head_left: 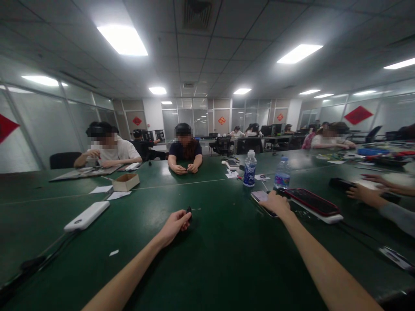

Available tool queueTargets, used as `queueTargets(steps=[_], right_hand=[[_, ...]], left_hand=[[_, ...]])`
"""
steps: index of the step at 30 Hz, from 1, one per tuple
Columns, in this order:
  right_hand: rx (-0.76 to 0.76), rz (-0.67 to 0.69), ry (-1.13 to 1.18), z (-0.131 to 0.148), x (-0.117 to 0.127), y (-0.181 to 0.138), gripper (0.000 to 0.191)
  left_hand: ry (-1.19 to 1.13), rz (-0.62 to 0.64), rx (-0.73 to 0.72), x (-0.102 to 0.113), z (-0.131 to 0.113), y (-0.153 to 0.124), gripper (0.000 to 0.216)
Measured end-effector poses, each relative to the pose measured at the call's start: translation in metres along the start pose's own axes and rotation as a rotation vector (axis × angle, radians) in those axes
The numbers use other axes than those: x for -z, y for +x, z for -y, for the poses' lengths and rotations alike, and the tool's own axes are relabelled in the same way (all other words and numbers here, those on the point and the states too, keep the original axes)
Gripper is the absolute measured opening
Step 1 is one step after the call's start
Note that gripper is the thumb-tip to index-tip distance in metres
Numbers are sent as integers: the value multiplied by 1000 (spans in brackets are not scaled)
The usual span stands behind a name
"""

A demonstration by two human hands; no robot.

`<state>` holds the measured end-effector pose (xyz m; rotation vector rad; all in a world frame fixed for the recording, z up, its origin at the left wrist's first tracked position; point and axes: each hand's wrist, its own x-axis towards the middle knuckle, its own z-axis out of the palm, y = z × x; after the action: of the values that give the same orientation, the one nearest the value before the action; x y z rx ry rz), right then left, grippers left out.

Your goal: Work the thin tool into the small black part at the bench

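Note:
My left hand [175, 226] is closed just above the green table, pinching a small black object [189, 214] whose kind I cannot make out. My right hand [275, 203] lies across a phone [259, 196] with a lit, pale screen, its thumb at the left edge and its fingers over the far side. My palm hides part of the phone. Close to those fingers a phone in a red case [313, 201] rests on a white power bank [332, 218]. A small clear bottle [282, 175] and a taller blue-labelled bottle [249, 168] stand just beyond my right hand.
A white power bank [87, 216] with a cable lies at left, near an open cardboard box [126, 182] and papers. A white scrap [114, 252] lies nearer. A co-worker's hands [368, 190] reach in from the right beside a black object. Other people sit across the table.

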<state>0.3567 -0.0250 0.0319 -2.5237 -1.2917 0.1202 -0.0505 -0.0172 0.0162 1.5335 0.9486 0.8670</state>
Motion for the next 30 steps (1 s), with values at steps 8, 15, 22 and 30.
queueTargets(steps=[8, 15, 22, 30], right_hand=[[215, -275, -126, 34, 2, -30, 59], [969, -247, -43, 108, -17, -124, 19], [1158, -40, 7, 123, -28, -168, 27], [1144, 5, 16, 114, -23, -156, 26]], left_hand=[[-4, -1, 14, -1, -4, -3, 41], [-1, -1, -2, -1, -1, 0, 42], [-42, 73, -87, -4, -5, -4, 40], [45, 140, -127, -6, -14, -10, 41]])
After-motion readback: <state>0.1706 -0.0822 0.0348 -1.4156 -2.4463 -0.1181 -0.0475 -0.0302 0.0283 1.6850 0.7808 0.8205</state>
